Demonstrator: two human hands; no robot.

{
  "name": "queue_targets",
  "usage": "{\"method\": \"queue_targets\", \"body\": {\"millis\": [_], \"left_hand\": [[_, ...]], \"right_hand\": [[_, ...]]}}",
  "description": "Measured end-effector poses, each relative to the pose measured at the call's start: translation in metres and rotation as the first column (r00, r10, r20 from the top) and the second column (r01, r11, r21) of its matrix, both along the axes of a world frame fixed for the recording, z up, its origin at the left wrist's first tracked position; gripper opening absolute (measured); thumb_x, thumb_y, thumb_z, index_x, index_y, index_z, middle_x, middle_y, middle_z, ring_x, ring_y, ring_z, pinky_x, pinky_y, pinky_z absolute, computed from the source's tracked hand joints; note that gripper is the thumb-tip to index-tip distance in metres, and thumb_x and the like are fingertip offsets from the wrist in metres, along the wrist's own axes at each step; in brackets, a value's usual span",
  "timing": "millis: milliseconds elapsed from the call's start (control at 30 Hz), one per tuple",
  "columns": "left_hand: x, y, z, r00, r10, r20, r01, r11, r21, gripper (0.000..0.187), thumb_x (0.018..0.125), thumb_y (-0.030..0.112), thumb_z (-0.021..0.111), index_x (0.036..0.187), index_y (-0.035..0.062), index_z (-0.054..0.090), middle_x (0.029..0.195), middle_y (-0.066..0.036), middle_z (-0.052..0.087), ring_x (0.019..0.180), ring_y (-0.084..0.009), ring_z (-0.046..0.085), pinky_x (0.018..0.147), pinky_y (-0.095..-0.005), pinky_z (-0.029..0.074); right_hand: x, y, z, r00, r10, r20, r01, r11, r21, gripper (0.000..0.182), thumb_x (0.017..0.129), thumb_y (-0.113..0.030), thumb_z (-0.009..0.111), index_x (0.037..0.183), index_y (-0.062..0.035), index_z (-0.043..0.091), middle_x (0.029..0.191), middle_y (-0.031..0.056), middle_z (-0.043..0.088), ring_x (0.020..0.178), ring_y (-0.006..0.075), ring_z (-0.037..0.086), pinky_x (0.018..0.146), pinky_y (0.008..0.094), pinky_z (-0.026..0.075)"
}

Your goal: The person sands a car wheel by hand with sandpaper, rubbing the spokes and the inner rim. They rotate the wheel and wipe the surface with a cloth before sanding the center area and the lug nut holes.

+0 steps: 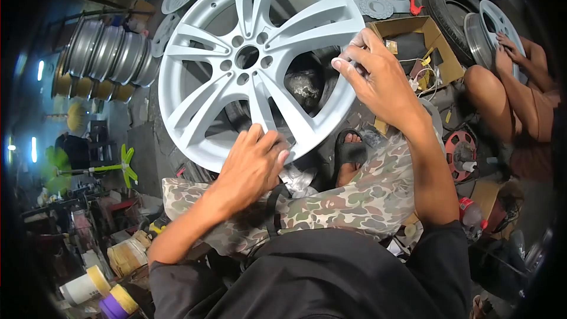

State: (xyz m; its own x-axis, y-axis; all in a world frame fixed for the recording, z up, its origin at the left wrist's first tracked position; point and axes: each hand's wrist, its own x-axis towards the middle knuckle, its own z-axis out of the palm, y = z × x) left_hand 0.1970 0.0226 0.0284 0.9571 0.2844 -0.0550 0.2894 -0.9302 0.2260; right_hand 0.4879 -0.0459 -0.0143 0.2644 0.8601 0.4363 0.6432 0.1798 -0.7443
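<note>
A pale grey alloy wheel rim [201, 71] with paired spokes stands tilted in front of me, propped over my camouflage-clad knees. My left hand [254, 162] presses on the rim's lower edge, fingers curled over something small that I cannot make out. My right hand [378, 77] grips the rim's right edge, fingers pinched on the lip. My sandalled foot [349, 150] shows under the rim.
Another person [520, 88] sits at the right, hands on another rim [493, 26]. An open cardboard box [437, 41] lies between us. Stacked rims [103, 53] stand at the left, tape rolls [106, 292] at the lower left, a tyre [446, 0] behind.
</note>
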Motion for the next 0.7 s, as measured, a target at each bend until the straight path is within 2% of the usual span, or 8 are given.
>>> {"method": "queue_targets", "body": {"millis": [167, 200, 333, 400, 467, 567, 600, 700], "left_hand": [[0.012, 0.035, -0.01, 0.971, -0.129, -0.201, 0.181, 0.946, 0.268, 0.022, 0.1, 0.023, 0.068, 0.097, 0.003, 0.076, 0.107, -0.008, 0.063, 0.105, -0.0273, 0.053, 0.088, -0.0422, 0.044], [0.007, 0.02, -0.002, 0.964, -0.169, -0.205, 0.211, 0.956, 0.202, 0.021, 0.1, 0.025, 0.068, 0.101, 0.0061, 0.078, 0.109, -0.007, 0.064, 0.106, -0.0264, 0.054, 0.091, -0.0427, 0.044], [-0.003, 0.038, 0.005, 0.98, -0.128, -0.153, 0.152, 0.975, 0.159, 0.021, 0.105, 0.026, 0.065, 0.108, 0.0117, 0.081, 0.118, -0.003, 0.07, 0.109, -0.0259, 0.057, 0.093, -0.0436, 0.046], [0.01, 0.088, -0.007, 0.976, -0.062, -0.21, 0.128, 0.94, 0.317, 0.025, 0.107, 0.026, 0.062, 0.105, 0.0096, 0.081, 0.116, -0.005, 0.073, 0.106, -0.0281, 0.061, 0.091, -0.0444, 0.049], [0.015, 0.103, -0.018, 0.972, -0.015, -0.234, 0.097, 0.933, 0.347, 0.025, 0.098, 0.019, 0.065, 0.118, 0.0096, 0.077, 0.126, -0.009, 0.071, 0.109, -0.0327, 0.062, 0.096, -0.045, 0.052], [0.011, 0.045, 0.017, 0.952, -0.274, -0.139, 0.278, 0.96, 0.008, 0.019, 0.101, 0.019, 0.07, 0.105, 0.0036, 0.079, 0.113, -0.012, 0.077, 0.096, -0.0329, 0.069, 0.091, -0.0468, 0.056], [0.005, 0.037, 0.013, 0.961, -0.225, -0.161, 0.211, 0.972, -0.1, 0.022, 0.102, 0.024, 0.069, 0.107, 0.0055, 0.08, 0.109, -0.012, 0.076, 0.099, -0.0344, 0.069, 0.092, -0.0463, 0.055], [0.022, 0.088, 0.009, 0.941, 0.073, -0.33, -0.04, 0.994, 0.104, 0.023, 0.102, 0.028, 0.068, 0.113, 0.0099, 0.077, 0.109, -0.015, 0.074, 0.102, -0.0387, 0.068, 0.091, -0.0507, 0.055]], "right_hand": [[0.008, 0.006, -0.002, 1.0, -0.004, 0.02, 0.005, 0.999, -0.045, 0.022, 0.102, -0.019, 0.073, 0.103, 0.0028, 0.072, 0.104, 0.0185, 0.059, 0.084, 0.0406, 0.063, 0.077, 0.0482, 0.05], [0.011, 0.005, -0.002, 1.0, -0.016, 0.021, 0.017, 0.999, -0.043, 0.022, 0.102, -0.019, 0.073, 0.103, 0.0028, 0.072, 0.104, 0.0185, 0.059, 0.084, 0.0406, 0.063, 0.077, 0.0482, 0.05], [0.012, 0.0, -0.002, 0.997, -0.06, 0.05, 0.065, 0.991, -0.12, 0.024, 0.102, -0.021, 0.073, 0.104, 0.0032, 0.073, 0.103, 0.0186, 0.06, 0.089, 0.0409, 0.065, 0.079, 0.0482, 0.05], [0.012, 0.006, -0.002, 0.997, -0.072, 0.033, 0.073, 0.996, -0.042, 0.024, 0.102, -0.021, 0.073, 0.103, 0.0034, 0.073, 0.1, 0.0184, 0.06, 0.089, 0.04, 0.064, 0.079, 0.0473, 0.051], [0.009, 0.006, 0.005, 0.998, -0.062, 0.019, 0.063, 0.998, -0.014, 0.024, 0.102, -0.02, 0.073, 0.102, 0.0034, 0.073, 0.099, 0.018, 0.059, 0.087, 0.0385, 0.064, 0.079, 0.0463, 0.051], [0.015, 0.001, 0.004, 0.995, -0.097, -0.021, 0.097, 0.995, -0.006, 0.023, 0.102, -0.02, 0.073, 0.101, 0.0034, 0.074, 0.097, 0.0169, 0.059, 0.084, 0.0352, 0.063, 0.078, 0.0445, 0.05], [0.016, 0.0, 0.002, 0.993, -0.111, -0.029, 0.111, 0.994, -0.014, 0.023, 0.102, -0.019, 0.073, 0.101, 0.0033, 0.075, 0.096, 0.0163, 0.059, 0.082, 0.0334, 0.063, 0.077, 0.0435, 0.05], [0.015, 0.005, -0.001, 0.996, -0.081, -0.021, 0.081, 0.996, 0.024, 0.022, 0.102, -0.019, 0.072, 0.101, 0.0028, 0.075, 0.096, 0.0153, 0.06, 0.081, 0.0323, 0.063, 0.076, 0.043, 0.05]]}}
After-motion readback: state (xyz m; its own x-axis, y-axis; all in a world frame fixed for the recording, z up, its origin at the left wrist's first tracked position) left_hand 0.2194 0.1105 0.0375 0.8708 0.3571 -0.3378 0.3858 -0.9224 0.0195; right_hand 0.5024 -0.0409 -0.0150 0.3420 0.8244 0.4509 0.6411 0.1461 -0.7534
